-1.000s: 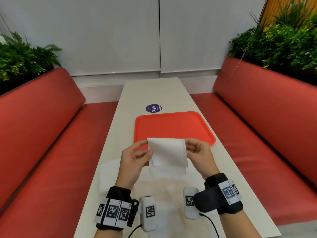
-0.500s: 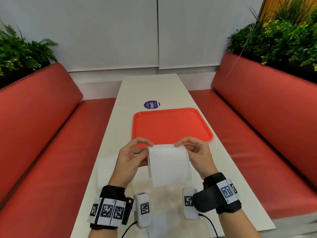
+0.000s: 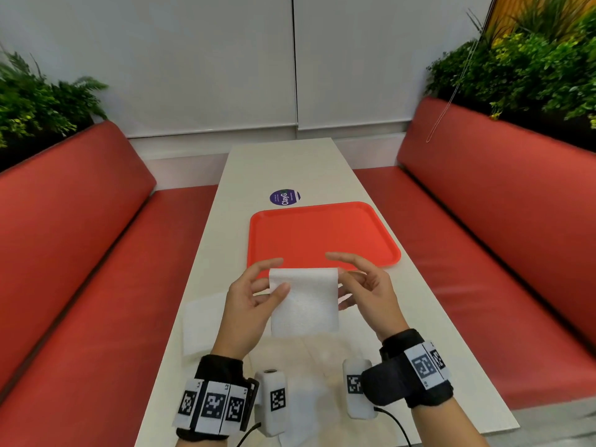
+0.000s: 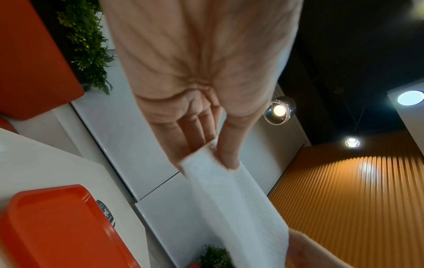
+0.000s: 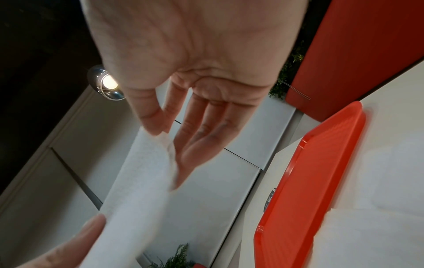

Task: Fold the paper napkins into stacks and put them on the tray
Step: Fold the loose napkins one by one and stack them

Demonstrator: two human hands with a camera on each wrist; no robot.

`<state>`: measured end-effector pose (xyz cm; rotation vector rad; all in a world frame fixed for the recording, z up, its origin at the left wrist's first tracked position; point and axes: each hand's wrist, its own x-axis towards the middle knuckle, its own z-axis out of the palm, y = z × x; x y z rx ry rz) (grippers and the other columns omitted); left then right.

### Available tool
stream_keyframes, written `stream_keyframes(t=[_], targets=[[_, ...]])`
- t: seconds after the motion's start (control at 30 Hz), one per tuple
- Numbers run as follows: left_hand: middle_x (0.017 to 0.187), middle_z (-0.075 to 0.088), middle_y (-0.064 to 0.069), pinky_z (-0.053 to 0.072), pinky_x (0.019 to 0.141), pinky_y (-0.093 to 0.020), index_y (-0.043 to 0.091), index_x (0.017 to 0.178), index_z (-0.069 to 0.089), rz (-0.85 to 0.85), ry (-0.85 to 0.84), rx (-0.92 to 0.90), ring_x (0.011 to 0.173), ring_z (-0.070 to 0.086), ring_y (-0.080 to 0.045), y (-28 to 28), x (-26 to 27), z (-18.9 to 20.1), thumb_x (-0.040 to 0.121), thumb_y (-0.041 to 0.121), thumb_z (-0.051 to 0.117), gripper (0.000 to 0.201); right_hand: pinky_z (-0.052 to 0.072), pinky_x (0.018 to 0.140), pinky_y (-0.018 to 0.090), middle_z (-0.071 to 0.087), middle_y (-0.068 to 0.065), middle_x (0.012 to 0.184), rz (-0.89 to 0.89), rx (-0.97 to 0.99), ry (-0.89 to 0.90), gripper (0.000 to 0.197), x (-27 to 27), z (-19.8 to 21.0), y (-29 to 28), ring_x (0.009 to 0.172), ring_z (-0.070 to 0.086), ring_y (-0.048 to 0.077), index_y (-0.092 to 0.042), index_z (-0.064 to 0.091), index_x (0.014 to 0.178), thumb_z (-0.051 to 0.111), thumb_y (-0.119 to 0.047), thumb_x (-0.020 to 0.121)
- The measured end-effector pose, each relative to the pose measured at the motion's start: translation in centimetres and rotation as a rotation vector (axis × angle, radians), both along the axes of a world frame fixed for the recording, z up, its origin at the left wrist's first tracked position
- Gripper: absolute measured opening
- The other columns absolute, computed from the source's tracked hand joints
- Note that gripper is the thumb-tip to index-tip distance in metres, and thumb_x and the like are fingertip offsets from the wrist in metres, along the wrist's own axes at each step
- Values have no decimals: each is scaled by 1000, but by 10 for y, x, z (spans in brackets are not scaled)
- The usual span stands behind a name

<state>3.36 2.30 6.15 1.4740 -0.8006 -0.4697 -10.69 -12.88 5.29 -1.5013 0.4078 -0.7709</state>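
Note:
A white paper napkin [image 3: 304, 304], folded double, hangs above the table between my hands, just short of the red tray [image 3: 322, 233]. My left hand [image 3: 272, 279] pinches its upper left corner, thumb in front and fingers behind; the left wrist view shows that pinch on the napkin [image 4: 231, 199]. At the upper right edge my right hand [image 3: 346, 275] holds it with the thumb against nearly straight fingers, the index finger lifted clear. The right wrist view shows the napkin [image 5: 137, 181] blurred. Nothing lies on the tray [image 5: 309, 181].
Flat white napkins [image 3: 203, 324] lie on the long white table [image 3: 290, 162] left of my left hand. More white paper [image 3: 300, 424] lies near the table's front edge. A round purple sticker [image 3: 285, 197] sits behind the tray. Red benches run along both sides.
The napkin's upper flap has come down, so the sheet now hangs doubled. My right index finger has lifted off and stretched out over the tray's near edge.

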Motion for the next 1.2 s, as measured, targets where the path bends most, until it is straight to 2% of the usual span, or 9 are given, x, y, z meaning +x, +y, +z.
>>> stream_keyframes(t=[0.1,0.2,0.33,0.53,0.63,0.77,0.97,1.1,1.2], targets=[[95,74,-16,55,87,-56,31,119,61,-24,-22,21,88,71,-35,0,-1,-2,89,12,69,36,54,74,37,74,3,97,-51,-21,2,26,2,-1,-2,89,70,19,-26,66,118,51,-36,99],[82,66,-23,52,71,-40,38,122,52,-87,-127,103,70,64,-40,1,-4,-3,90,16,69,42,46,87,28,72,-12,106,-34,-227,114,30,5,1,0,102,65,5,-32,70,112,64,-49,88],[65,48,-11,33,54,-27,41,121,43,-188,-248,223,49,41,-14,-1,-11,-1,91,18,65,43,50,88,33,74,-17,92,104,-369,318,28,10,0,7,94,64,3,-34,76,97,73,-54,78],[59,29,-7,27,51,-28,38,118,44,-211,-351,270,49,31,-17,3,-11,2,90,13,65,43,51,79,28,75,1,75,146,-255,200,15,13,-4,10,75,66,16,-13,78,77,79,-27,80],[60,31,-10,30,54,-29,37,116,48,-201,-333,278,50,36,-17,6,-8,4,88,14,66,40,52,78,25,76,0,78,162,-253,197,15,14,-5,7,78,68,15,-13,79,79,77,-27,83],[51,42,3,32,52,-20,35,107,55,-198,-321,284,47,42,-9,9,-8,4,89,12,66,31,51,78,21,76,-1,79,174,-269,198,14,15,-5,7,79,69,14,-14,79,83,77,-28,83],[69,71,-7,51,63,-45,34,107,56,-160,-280,284,67,69,-25,14,-4,4,89,14,67,29,53,84,30,76,-6,82,202,-346,296,17,17,-9,6,82,68,12,-18,79,84,71,-33,87],[68,68,11,48,60,-20,34,99,65,-96,-360,246,69,64,-5,14,-5,3,90,27,69,12,53,83,31,76,-8,82,179,-362,298,17,21,-9,12,82,68,10,-20,79,85,72,-35,87],[77,70,14,51,62,-20,28,79,69,68,-369,171,77,66,-4,12,-3,-5,90,20,68,13,54,81,26,76,-7,82,204,-356,301,17,25,-7,17,81,68,9,-18,79,87,72,-34,86]])
